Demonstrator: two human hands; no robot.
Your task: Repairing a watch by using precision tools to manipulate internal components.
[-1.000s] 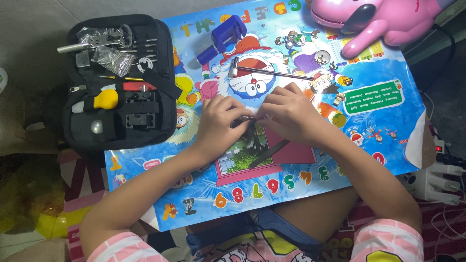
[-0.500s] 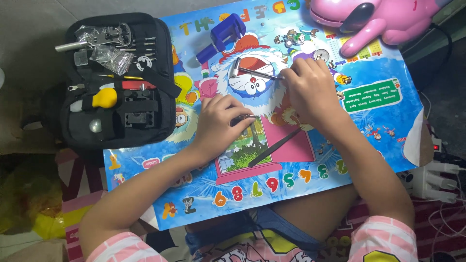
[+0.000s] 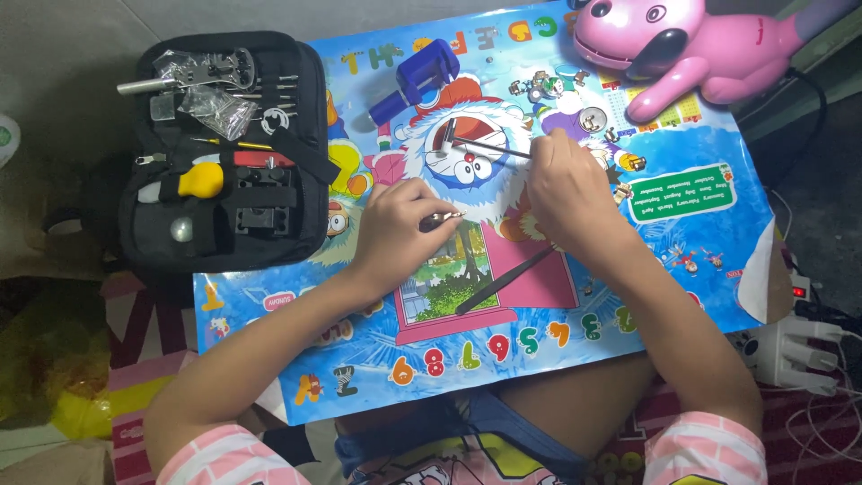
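From the head view, the left hand [image 3: 395, 229] is closed on a small dark watch part [image 3: 440, 219], pinning it low over the colourful cartoon mat [image 3: 700, 224] on the counter, likely to steady it. The right hand [image 3: 566, 193] grips the thin handle of a small hammer [image 3: 446, 139], whose metal head rests on the mat. Black tweezers [image 3: 503, 280] lie close by, and an open tool case [image 3: 224, 153] sits to the left.

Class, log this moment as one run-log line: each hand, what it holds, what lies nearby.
left hand: holds small metal part | right hand: grips small hammer | tweezers lie on mat | tool case open
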